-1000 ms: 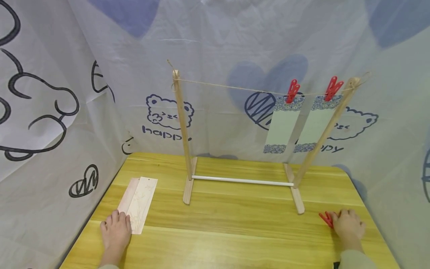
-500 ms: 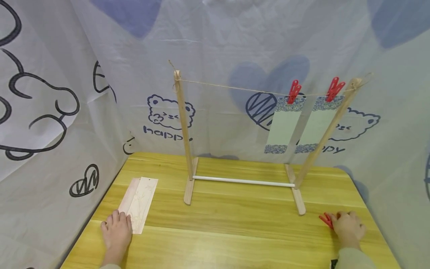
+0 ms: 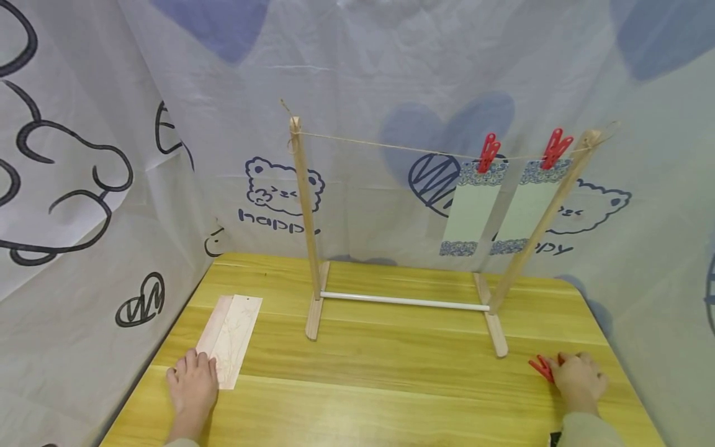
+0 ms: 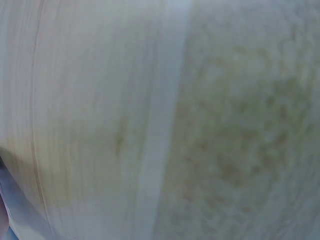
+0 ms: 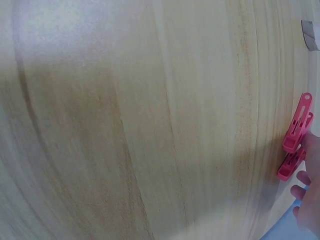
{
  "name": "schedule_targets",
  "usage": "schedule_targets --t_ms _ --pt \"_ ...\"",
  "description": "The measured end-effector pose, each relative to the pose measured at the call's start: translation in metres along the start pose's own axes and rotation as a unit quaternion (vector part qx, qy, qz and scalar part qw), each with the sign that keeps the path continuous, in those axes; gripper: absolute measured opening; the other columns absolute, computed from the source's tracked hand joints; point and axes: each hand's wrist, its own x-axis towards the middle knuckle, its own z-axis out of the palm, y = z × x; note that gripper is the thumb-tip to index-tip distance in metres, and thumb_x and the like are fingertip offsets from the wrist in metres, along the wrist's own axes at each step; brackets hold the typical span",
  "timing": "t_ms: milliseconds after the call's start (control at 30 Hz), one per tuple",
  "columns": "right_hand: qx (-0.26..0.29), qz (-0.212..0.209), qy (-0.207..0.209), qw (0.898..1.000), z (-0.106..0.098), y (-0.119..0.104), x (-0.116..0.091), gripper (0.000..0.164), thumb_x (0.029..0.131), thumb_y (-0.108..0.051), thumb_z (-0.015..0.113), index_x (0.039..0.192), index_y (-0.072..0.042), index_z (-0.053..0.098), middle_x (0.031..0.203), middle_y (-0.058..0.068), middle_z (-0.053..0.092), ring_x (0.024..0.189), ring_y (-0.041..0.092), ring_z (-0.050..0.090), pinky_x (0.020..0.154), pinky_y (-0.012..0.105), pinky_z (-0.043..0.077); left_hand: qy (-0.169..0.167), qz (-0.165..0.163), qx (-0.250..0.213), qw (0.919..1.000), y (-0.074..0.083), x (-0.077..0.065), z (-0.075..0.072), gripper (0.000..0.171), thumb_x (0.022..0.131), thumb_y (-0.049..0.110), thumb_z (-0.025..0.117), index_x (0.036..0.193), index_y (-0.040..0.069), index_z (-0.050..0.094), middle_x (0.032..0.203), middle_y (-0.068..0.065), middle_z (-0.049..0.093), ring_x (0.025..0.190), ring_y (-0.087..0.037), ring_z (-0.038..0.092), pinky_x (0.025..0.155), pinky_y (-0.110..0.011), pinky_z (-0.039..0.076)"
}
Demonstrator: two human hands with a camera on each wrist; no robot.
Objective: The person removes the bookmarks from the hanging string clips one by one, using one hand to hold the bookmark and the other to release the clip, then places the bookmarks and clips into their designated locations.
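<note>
My left hand (image 3: 192,386) rests at the lower left of two pale paper cards, its fingertips over the edge of the pinkish card (image 3: 213,326). Partly overlapping that one lies a cream card (image 3: 239,338) with a faint branch print and a small hole near its top. On the right, my right hand (image 3: 579,375) rests on the table with its thumb at red clothespins (image 3: 541,366). Two show in the right wrist view, an upper clothespin (image 5: 298,125) and a lower clothespin (image 5: 290,165), with the other fingers loosely bent below them.
A wooden stand (image 3: 307,211) holds a string (image 3: 380,144) between two posts, joined below by a white rod (image 3: 402,302). Two blue-bordered cards hang near the right post, the left card (image 3: 473,211) by one red clothespin (image 3: 488,153). Printed cloth (image 3: 357,74) surrounds the wooden table (image 3: 363,360).
</note>
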Motion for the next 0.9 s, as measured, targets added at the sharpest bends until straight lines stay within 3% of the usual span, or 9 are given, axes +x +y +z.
schedule_targets --t_ms 733,900 --pt "0.000 -0.005 -0.002 1.000 0.0002 -0.0013 -0.0015 0.058 0.091 -0.042 0.050 0.131 -0.001 0.042 0.120 0.031 0.035 0.110 0.049 0.035 0.084 0.059 0.030 -0.009 -0.004 -0.006 0.9999 -0.0001 -0.0014 0.0002 0.026 0.097 0.021 0.040 0.093 -0.004 0.045 0.102 -0.021 0.035 0.097 -0.042 0.035 0.085 -0.057 0.022" --pt "0.000 -0.018 -0.004 1.000 -0.0014 0.0001 -0.0024 0.065 0.091 -0.052 0.044 0.131 -0.001 0.041 0.120 0.031 0.035 0.109 0.051 0.036 0.083 0.059 0.030 -0.009 -0.006 -0.006 0.9999 -0.0003 -0.0014 0.0008 0.025 0.097 0.021 0.040 0.093 -0.004 0.045 0.103 -0.021 0.036 0.098 -0.042 0.035 0.086 -0.057 0.022"
